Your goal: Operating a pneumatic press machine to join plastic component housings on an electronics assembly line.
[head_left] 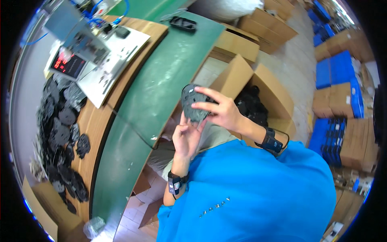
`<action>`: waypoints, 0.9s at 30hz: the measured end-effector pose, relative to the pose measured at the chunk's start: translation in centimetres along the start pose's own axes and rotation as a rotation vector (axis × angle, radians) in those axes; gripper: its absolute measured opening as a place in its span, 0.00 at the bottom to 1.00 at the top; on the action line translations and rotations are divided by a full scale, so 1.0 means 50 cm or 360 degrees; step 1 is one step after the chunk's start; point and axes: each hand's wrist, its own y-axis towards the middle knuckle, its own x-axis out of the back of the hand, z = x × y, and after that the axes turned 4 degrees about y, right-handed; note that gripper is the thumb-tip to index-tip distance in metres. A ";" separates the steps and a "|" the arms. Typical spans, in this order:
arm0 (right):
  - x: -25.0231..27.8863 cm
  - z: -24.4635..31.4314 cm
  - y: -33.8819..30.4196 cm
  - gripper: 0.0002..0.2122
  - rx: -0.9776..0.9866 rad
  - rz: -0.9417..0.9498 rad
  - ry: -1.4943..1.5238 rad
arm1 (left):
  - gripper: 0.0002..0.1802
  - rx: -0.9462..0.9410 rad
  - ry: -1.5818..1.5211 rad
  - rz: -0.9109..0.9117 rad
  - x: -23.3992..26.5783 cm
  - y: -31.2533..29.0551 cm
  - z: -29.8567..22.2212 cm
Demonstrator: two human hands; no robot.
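A dark grey, oval plastic part (189,99) is held up in front of my body, over the gap beside the green table edge. My right hand (223,111) grips it from the right, with two fingers stretched across its face. From below, my left hand (186,139) holds the lower end, its fingertips partly hidden behind the part. Each wrist wears a black strapped device. To the right, an open cardboard box (280,90) contains a heap of black pieces (252,107).
A green table (141,97) runs along my left, with a black tray-like piece (183,24) at its far end. Beyond it, a wooden bench (94,137) carries piled dark oval parts (60,133) and a press machine (76,32) with a red display. Cartons (332,101) stand stacked at the far right.
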 end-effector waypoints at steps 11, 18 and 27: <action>0.085 -0.470 -0.515 0.20 -0.1992 -0.1320 0.0150 | 0.40 0.0358 0.0049 0.0081 0.036 -0.042 0.039; 0.100 -0.549 -0.624 0.25 -0.2440 -0.0135 -0.0698 | 0.37 0.0123 0.0175 -0.0147 0.093 -0.171 -0.023; 0.156 -0.307 0.112 0.14 -0.0404 -0.0395 -0.0171 | 0.53 -0.0309 0.0748 0.0628 -0.273 -0.276 -0.185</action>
